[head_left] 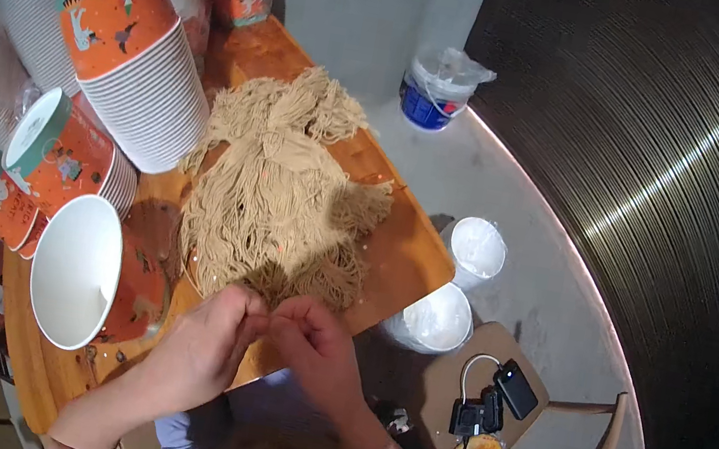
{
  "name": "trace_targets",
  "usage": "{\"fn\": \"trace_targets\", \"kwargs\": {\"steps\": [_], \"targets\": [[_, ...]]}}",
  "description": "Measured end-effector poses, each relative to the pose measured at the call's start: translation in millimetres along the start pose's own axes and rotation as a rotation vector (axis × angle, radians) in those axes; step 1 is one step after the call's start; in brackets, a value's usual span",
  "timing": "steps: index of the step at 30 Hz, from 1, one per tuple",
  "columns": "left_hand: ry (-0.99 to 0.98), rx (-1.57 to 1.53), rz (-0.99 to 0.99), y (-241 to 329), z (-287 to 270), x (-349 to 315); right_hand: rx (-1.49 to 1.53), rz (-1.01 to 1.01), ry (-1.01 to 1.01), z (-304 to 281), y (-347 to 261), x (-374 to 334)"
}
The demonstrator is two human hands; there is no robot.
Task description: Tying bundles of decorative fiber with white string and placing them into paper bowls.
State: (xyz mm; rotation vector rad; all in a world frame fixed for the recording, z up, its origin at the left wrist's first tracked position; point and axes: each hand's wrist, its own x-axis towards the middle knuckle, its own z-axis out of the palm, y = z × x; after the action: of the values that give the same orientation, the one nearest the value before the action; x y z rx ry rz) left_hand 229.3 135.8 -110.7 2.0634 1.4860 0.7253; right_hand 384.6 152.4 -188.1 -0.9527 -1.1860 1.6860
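Note:
A large heap of beige strands, like yarn or noodles, lies loosely spread on the wooden table. My left hand and my right hand meet at the heap's near end, fingertips almost touching. Both are closed in a pinch. Whatever lies between the fingers is too small or too hidden to make out. Left of my left hand, a big paper tub, white inside and orange outside, tilts with its mouth toward me.
Stacked paper tubs and a smaller stack crowd the table's left side. Right of the table are white buckets and a chair bearing a black device with cables. A blue and white pail stands farther back.

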Motion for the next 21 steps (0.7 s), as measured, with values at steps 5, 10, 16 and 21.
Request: {"fn": "trace_targets", "kwargs": {"steps": [5, 10, 16, 21], "targets": [[-0.136, -0.081, -0.043, -7, -10, -40, 0.145, 0.048, -0.419, 0, 9, -4], [-0.019, 0.0, -0.019, -4, -19, -83, 0.089, -0.016, -0.528, 25, 0, -17], [0.417, 0.288, 0.221, -13, -51, -118, -0.343, -0.51, 0.247, 19, 16, 22], [0.37, 0.365, -0.054, -20, -92, -108, -0.318, -0.45, 0.001, 64, 29, 0]]}}
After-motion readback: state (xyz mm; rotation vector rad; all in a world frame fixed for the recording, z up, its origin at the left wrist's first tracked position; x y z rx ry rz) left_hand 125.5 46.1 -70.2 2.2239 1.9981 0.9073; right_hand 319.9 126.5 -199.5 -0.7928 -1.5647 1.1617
